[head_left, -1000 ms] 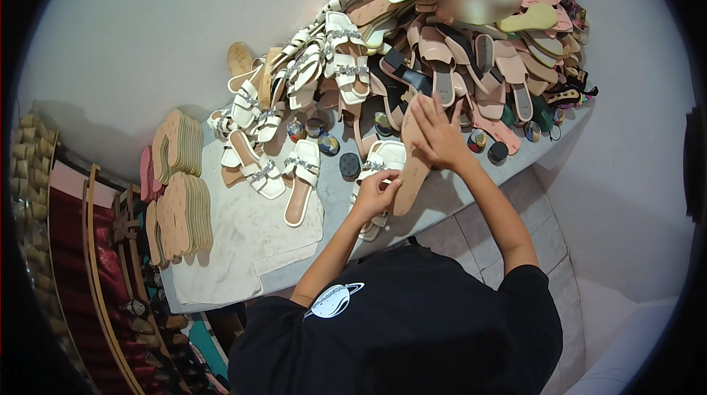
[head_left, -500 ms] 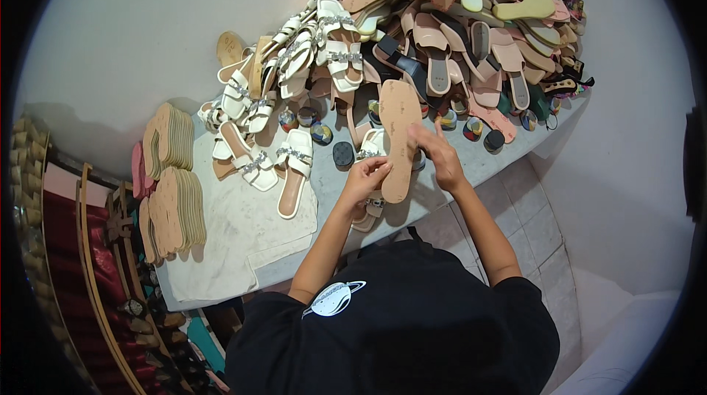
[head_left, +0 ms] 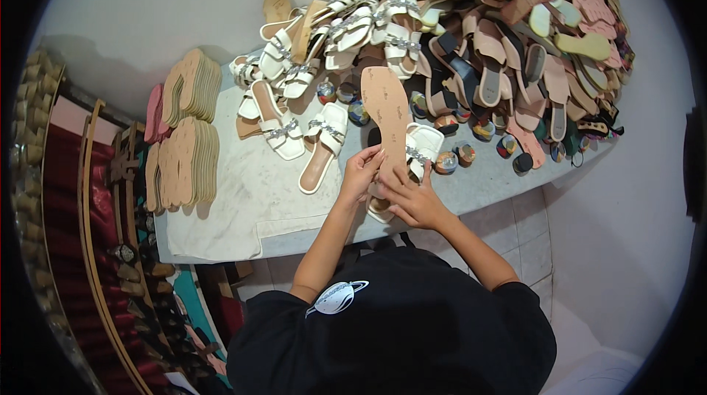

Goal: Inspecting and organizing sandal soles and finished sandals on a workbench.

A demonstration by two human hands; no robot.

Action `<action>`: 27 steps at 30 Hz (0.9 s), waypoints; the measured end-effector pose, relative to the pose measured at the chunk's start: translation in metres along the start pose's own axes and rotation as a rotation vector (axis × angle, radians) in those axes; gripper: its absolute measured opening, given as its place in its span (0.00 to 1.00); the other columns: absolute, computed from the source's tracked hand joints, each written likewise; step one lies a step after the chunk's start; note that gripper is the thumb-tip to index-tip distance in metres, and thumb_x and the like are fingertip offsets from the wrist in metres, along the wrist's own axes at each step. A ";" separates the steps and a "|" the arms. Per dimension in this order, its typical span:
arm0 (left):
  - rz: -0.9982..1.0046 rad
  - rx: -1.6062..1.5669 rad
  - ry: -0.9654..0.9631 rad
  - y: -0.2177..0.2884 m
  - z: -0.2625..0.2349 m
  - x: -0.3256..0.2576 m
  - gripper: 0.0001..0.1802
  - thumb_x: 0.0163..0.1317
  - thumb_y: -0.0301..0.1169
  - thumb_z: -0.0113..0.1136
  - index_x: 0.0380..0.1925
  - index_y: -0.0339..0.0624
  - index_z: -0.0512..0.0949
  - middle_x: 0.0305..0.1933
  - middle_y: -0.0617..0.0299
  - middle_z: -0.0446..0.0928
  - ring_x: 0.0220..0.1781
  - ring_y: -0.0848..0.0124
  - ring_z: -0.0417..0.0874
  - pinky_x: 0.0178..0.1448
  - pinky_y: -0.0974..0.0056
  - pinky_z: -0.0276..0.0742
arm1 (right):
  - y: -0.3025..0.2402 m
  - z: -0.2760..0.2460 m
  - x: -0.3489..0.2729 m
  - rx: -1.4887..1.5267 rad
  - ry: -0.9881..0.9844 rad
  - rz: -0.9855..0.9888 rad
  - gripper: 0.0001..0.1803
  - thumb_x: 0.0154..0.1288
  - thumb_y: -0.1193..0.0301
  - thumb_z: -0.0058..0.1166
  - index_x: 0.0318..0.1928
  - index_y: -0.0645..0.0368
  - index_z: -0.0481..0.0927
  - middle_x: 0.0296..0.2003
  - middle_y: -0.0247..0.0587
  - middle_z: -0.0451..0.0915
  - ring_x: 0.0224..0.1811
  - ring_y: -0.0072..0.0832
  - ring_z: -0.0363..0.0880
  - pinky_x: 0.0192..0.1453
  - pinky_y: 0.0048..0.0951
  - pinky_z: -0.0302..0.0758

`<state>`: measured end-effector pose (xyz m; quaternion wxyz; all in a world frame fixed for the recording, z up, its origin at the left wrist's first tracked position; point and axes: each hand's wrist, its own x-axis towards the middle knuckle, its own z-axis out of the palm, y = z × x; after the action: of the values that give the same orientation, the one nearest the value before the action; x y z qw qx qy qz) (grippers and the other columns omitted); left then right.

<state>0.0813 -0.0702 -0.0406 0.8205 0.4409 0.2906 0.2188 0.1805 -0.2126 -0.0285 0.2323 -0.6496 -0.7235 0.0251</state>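
Observation:
A tan flat shoe sole (head_left: 386, 108) stands tilted above the table, its underside toward me. My left hand (head_left: 361, 173) pinches its lower edge from the left. My right hand (head_left: 414, 200) grips its lower end from the right and below. A white sandal with a jewelled strap (head_left: 423, 146) lies just right of the sole, under my hands. Another white sandal (head_left: 324, 146) lies to the left on the grey-white table (head_left: 243, 203).
A big heap of white sandals (head_left: 353, 23) and pink and tan ones (head_left: 530, 49) fills the back and right of the table. Small round coloured pots (head_left: 471, 141) dot the middle. Stacks of tan insoles (head_left: 188, 159) stand at the left. Racks with red material (head_left: 66, 196) lie beyond.
The sole has come up from the heap toward me and now stands between both hands. My right hand has drawn back from the pile to the sole's lower end.

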 end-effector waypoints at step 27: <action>0.577 0.195 0.471 0.142 -0.261 -0.118 0.13 0.59 0.24 0.54 0.43 0.29 0.75 0.41 0.57 0.77 0.40 0.75 0.78 0.45 0.73 0.73 | -0.212 0.137 0.242 0.785 0.385 0.225 0.25 0.57 0.76 0.51 0.57 0.63 0.65 0.53 0.48 0.67 0.60 0.37 0.61 0.62 0.33 0.57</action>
<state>-0.1951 0.0861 -0.0017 0.5902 0.5181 0.3545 0.5075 -0.0787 0.0214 -0.0057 0.5871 -0.5797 -0.5279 0.2013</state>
